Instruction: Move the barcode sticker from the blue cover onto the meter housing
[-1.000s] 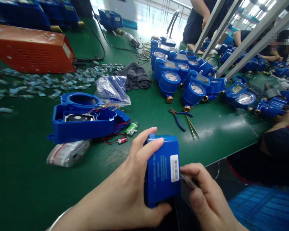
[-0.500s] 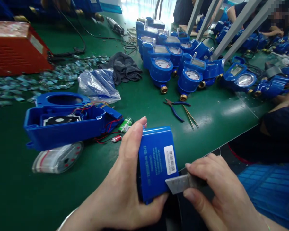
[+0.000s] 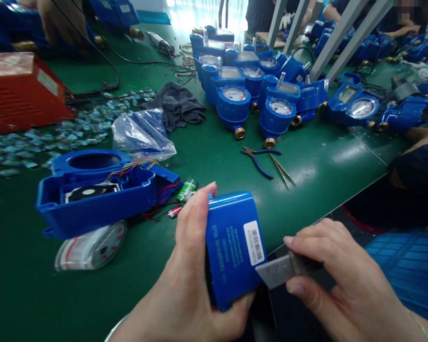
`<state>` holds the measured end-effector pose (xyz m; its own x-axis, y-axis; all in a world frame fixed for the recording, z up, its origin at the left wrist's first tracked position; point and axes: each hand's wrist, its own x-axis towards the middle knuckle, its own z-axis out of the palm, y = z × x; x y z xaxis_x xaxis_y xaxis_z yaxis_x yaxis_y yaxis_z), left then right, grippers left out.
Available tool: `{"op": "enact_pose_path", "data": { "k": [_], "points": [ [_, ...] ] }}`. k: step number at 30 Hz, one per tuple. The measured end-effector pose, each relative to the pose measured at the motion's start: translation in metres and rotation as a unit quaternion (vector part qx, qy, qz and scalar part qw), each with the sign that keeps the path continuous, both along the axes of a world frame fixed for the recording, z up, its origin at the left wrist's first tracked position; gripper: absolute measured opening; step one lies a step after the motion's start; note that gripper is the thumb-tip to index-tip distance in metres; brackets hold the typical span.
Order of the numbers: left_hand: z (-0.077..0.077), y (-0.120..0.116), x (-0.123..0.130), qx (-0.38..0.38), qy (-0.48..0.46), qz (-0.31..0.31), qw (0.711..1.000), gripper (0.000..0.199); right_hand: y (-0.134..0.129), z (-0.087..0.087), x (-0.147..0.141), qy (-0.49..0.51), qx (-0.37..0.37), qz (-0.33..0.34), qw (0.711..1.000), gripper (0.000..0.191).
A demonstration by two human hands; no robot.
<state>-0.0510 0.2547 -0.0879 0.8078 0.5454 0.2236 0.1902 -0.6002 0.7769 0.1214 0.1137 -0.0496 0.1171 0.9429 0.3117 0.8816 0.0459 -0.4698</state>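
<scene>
The blue plastic cover with white barcode label [image 3: 233,247] is held upright over the near edge of the green bench [image 3: 324,171]. Since a second ago the flat grey metal blade [image 3: 276,271] has emerged and now meets the cover's lower right edge, below the label. The left hand [image 3: 189,280] clasps the cover; the right hand [image 3: 337,280] pinches the blade. An opened blue meter housing [image 3: 92,197] lies beyond.

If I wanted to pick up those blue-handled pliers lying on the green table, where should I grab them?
Probably by the two blue handles, coming from above. The pliers lie flat on the table with the handles splayed toward the near edge and the metal jaws pointing left. The handles are the longest, coated part. The tweezers lie just right of them, so close your hand from the left.
</scene>
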Motion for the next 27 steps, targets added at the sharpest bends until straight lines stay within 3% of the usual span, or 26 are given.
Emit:
{"op": "enact_pose_path", "data": {
  "k": [8,13,17,27],
  "points": [
    [0.0,0.0,0.002,-0.001,-0.001,0.009,1.0,0.121,-0.004,-0.002,-0.001,0.008,-0.012,0.013,1.0,0.027],
    [0.0,0.002,0.0,0.011,0.009,0.002,1.0,0.122,0.001,0.004,0.008,0.105,-0.01,-0.029,0.994,0.022],
    [0.0,0.004,-0.002,0.016,0.021,-0.019,0.999,0.122,0.015,0.009,0.013,0.172,-0.054,-0.073,0.981,0.014],
    [-0.002,0.001,0.0,-0.01,-0.008,0.0,1.0,0.118,0.038,0.009,0.012,0.136,-0.057,-0.053,0.988,0.016]
  ]
}}
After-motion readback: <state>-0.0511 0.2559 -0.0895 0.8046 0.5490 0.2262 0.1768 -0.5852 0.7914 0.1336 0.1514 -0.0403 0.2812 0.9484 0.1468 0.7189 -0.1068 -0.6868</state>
